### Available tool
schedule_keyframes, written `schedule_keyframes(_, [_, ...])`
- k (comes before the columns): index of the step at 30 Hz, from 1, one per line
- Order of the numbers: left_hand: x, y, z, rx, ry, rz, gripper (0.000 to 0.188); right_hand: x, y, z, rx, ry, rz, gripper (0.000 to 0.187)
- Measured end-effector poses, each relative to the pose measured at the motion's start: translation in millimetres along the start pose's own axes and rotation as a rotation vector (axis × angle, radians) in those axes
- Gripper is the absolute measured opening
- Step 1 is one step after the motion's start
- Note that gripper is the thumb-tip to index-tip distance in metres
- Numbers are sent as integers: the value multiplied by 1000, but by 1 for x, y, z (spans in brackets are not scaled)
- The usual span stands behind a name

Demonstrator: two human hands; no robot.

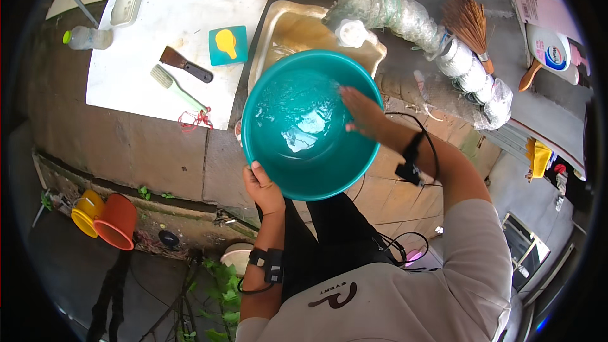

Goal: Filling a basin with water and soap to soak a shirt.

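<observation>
A round teal basin with some water in it tilts in front of me, over the near edge of a beige sink. My left hand grips its lower left rim, thumb on the outside edge and fingers hidden underneath. Inside the basin, at its right wall, my right hand is stretched out with the fingers flat and held beside the water. Nothing shows in that hand. Black straps with cables sit around both my forearms.
Left of the sink, a white board bears a scrub brush, a scraper, a teal box with a yellow top and a soap dish. A plastic-wrapped pipe and a straw brush lie right. Buckets stand lower left.
</observation>
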State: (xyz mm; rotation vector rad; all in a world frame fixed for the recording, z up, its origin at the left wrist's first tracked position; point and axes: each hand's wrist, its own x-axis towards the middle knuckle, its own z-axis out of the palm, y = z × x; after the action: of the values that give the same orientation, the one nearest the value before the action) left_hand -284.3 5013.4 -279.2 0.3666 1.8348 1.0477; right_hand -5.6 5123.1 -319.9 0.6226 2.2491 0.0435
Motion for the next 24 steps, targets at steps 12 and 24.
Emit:
schedule_keyframes(12, [-7,-2,9,-106,-122,-67,46,101,-162,-123,2759,-77,729,68])
schedule_keyframes(24, [1,-21,-16,-67,-193,-82,38,52,-150,-7,1196,209,808,75])
